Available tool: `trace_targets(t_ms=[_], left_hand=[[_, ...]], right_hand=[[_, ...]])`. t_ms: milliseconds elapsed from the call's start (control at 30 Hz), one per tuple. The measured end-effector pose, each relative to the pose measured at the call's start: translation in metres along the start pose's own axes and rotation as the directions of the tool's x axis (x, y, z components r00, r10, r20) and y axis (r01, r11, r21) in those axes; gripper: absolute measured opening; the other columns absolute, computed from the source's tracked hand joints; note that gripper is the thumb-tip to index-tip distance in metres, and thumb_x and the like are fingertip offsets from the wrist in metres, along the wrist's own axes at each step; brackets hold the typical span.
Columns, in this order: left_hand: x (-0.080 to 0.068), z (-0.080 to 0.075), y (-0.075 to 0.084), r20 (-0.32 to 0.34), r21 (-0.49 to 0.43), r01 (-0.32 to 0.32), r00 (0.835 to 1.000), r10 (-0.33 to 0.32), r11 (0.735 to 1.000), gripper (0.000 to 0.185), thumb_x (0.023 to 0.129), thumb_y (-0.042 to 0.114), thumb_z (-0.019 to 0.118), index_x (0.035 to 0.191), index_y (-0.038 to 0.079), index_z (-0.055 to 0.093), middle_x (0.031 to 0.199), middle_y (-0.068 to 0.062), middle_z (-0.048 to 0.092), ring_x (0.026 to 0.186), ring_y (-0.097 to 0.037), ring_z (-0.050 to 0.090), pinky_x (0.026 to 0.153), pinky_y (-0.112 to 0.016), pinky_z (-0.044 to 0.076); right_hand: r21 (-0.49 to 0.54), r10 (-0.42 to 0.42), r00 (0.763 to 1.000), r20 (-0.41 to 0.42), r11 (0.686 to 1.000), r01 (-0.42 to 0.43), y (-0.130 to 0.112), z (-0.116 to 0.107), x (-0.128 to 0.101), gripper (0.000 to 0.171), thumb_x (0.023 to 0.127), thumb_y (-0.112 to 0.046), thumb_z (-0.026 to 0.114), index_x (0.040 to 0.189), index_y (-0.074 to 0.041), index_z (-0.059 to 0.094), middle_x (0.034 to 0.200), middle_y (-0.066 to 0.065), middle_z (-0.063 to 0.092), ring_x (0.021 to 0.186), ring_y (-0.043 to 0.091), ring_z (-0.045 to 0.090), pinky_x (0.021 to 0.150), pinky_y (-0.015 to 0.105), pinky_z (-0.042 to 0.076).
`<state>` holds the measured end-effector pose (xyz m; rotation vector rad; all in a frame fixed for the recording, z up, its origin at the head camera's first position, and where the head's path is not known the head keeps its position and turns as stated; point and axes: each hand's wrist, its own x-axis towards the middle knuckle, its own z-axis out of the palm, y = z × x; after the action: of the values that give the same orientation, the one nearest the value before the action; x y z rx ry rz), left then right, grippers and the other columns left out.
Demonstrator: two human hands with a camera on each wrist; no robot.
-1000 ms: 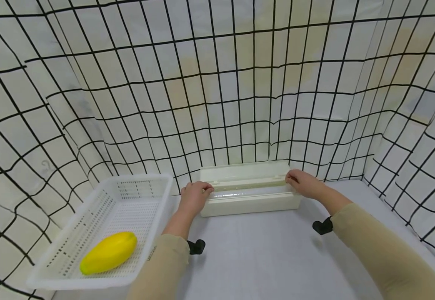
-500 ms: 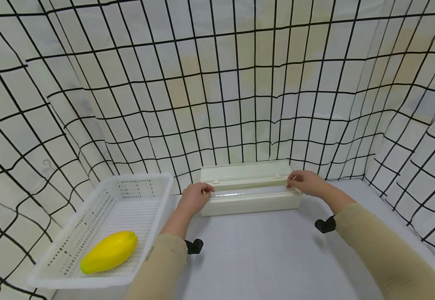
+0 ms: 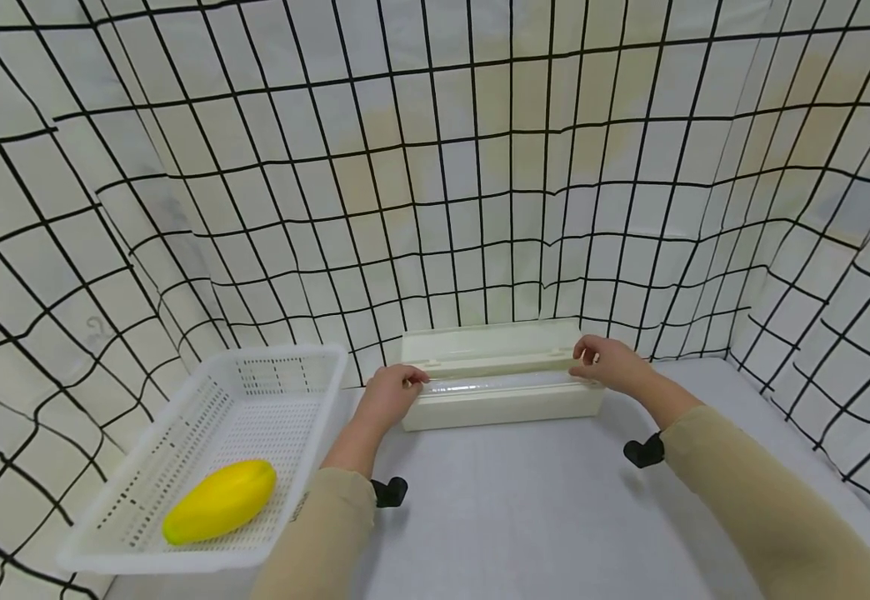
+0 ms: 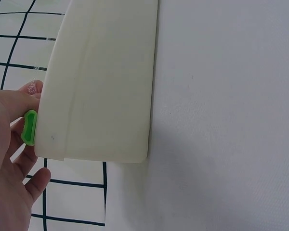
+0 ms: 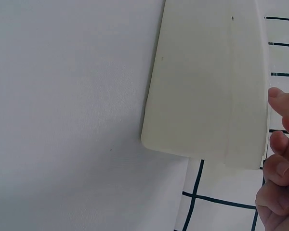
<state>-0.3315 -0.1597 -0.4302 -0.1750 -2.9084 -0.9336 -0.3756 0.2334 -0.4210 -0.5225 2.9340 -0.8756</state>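
Note:
A cream cling-film dispenser box (image 3: 502,407) stands at the table's back, its lid (image 3: 491,342) tipped open against the curtain. A clear film roll (image 3: 498,384) shines inside. My left hand (image 3: 390,396) is at the box's left end, thumb and fingers pinching at the film's edge. In the left wrist view the left hand (image 4: 9,159) curls by a green end piece (image 4: 30,127) on the box (image 4: 101,86). My right hand (image 3: 606,363) pinches at the film's right end. Its curled fingers (image 5: 279,168) show beside the box (image 5: 207,82).
A white perforated basket (image 3: 180,546) sits at the front left with a yellow fruit (image 3: 219,502) in it. A checked curtain (image 3: 435,183) closes in the back and both sides. The white tabletop (image 3: 517,508) lies in front of the box.
My right hand dipped slightly along the box's right end, then rose a little. The left hand, the box and the basket have stayed put.

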Motion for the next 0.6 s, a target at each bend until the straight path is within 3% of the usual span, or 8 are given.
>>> trace_targets(t_ms=[200,400,600], left_hand=[[0.0016,0.0005,-0.002,0.002,-0.014,0.009,1.0,-0.009,1.0,0.016,0.097,0.014,0.064,0.108,0.018,0.074,0.11,-0.001,0.068,0.105,-0.021,0.059,0.09,-0.042,0.049],[0.0012,0.0004,-0.0018,-0.007,-0.021,0.012,1.0,-0.013,1.0,0.018,0.097,0.015,0.064,0.112,0.018,0.073,0.111,-0.001,0.067,0.107,-0.021,0.059,0.093,-0.042,0.048],[0.0016,-0.0017,-0.0026,-0.013,-0.043,0.032,0.999,-0.032,0.999,0.02,0.096,0.017,0.066,0.114,0.017,0.073,0.111,-0.001,0.068,0.106,-0.021,0.06,0.091,-0.042,0.049]], right_hand=[[-0.012,0.015,0.999,0.03,1.0,-0.015,-0.0032,0.0012,0.0017,0.038,0.091,-0.029,0.073,0.121,-0.008,0.064,0.084,0.004,0.049,0.072,0.019,0.045,0.06,0.033,0.036],[-0.061,0.02,0.999,0.046,0.998,-0.017,-0.002,0.0034,0.0027,0.024,0.095,-0.032,0.067,0.11,-0.014,0.072,0.087,0.003,0.055,0.079,0.02,0.047,0.063,0.033,0.037],[-0.023,0.022,1.0,0.014,1.0,-0.022,-0.003,0.0022,0.0019,0.022,0.097,-0.032,0.065,0.108,-0.015,0.074,0.092,0.003,0.06,0.084,0.022,0.05,0.066,0.034,0.041]])
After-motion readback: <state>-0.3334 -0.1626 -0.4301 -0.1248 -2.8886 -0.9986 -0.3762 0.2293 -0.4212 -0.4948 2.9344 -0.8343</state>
